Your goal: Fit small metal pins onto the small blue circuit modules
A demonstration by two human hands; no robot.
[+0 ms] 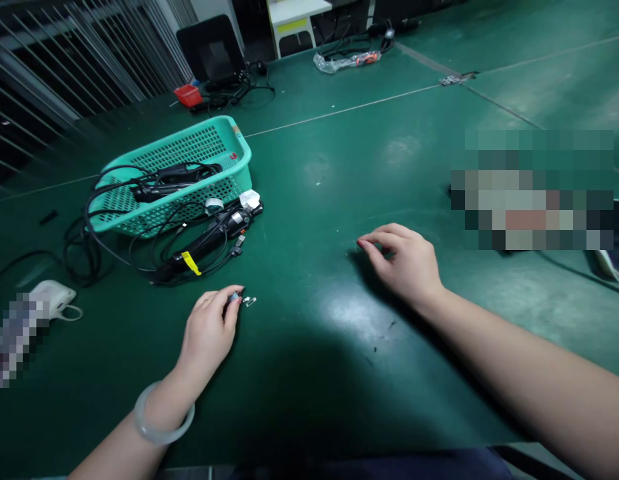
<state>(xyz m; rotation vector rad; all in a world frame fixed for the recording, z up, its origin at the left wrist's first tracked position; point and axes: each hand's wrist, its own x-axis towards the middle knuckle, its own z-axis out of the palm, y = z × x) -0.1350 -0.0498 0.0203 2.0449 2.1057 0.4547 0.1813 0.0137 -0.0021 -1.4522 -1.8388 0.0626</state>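
My left hand [209,327], a pale bangle at its wrist, pinches a small blue-grey piece [234,297] between thumb and forefinger. Just past those fingertips is a tiny whitish bit [250,301]; whether it touches the held piece I cannot tell. My right hand [402,260] rests low over the green table [299,373], its thumb and forefinger brought together. Anything between those tips is too small or hidden to see. Beyond my left hand lies a black handheld device [209,243] with a yellow tag, its cable and a USB plug [238,245] beside it.
A turquoise basket [189,143] holds more black devices and cables. At far left lies a phone [52,297] in a pale case, partly blurred out; another device [616,240] sits at the right edge. A red box [188,95] and a plastic bag [339,63] lie farther back.
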